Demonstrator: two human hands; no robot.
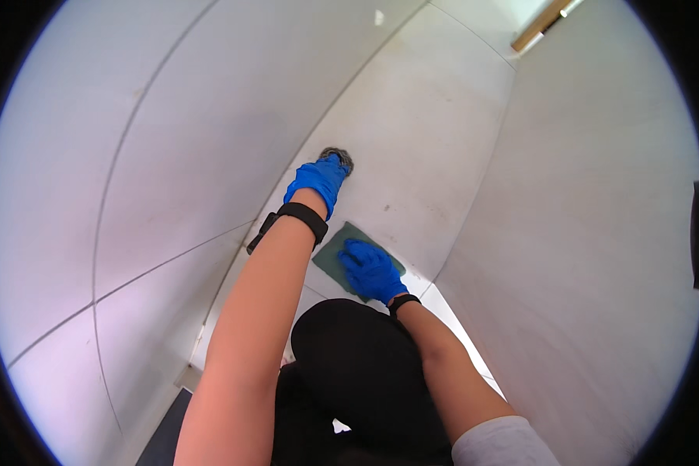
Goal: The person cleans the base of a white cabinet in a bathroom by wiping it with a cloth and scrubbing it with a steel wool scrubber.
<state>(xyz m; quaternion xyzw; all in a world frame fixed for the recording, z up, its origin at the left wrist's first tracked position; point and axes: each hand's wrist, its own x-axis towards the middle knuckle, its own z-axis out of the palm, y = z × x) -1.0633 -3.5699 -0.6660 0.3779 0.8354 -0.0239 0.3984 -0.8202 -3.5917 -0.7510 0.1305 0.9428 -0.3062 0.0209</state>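
Note:
My left hand (318, 185), in a blue glove, reaches forward along the pale tiled floor. Its fingers are closed round a grey steel wool scrubber (336, 158), which touches the floor near the base of the left wall. Nearer to me and to the right, my right hand (371, 270), also gloved in blue, lies on a flat green cloth (331, 256). The fingers are spread over the cloth and press it to the floor; part of it is hidden under the palm. Both wrists wear black bands.
Large pale tiles with dark joints cover the left wall (202, 155). A smooth grey-white panel (575, 202) rises on the right. Small dark marks (387, 208) dot the floor (419, 140) between them. A brown wooden edge (540, 26) shows at the far right. Dark clothing covers my knee (357, 342).

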